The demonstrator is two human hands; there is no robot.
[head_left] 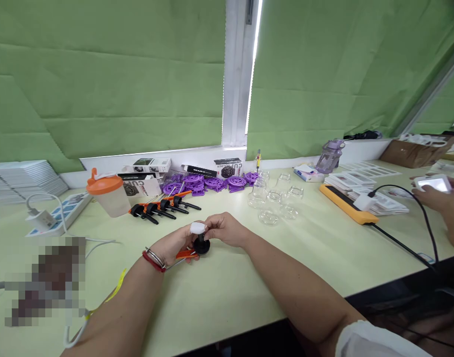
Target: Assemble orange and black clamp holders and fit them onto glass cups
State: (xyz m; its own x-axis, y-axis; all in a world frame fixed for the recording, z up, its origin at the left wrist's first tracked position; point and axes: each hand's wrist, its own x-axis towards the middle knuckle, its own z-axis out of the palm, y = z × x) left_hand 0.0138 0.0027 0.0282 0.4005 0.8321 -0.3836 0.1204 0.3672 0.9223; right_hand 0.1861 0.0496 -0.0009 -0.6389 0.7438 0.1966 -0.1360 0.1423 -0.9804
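My left hand (175, 244) is closed around a black-and-orange part with a metal rod (202, 246), low above the table. Its round black end faces up, and the thin rod sticks out below my wrist. My right hand (225, 229) pinches at the upper side of the same part, its fingertips partly hidden. A small white piece (198, 228) shows at the top between my hands; whether it is worn on a finger or belongs to the part, I cannot tell. Just beyond lies a row of similar black-and-orange parts (162, 207) with metal rods.
Purple wheel-shaped pieces (200, 182) and small boxes (141, 187) line the back. An orange-lidded cup (110, 193) stands left; clear glass pieces (274, 196) stand right of centre. A yellow power strip (348, 206) lies farther right, near another person's hand (444, 203) holding a white device.
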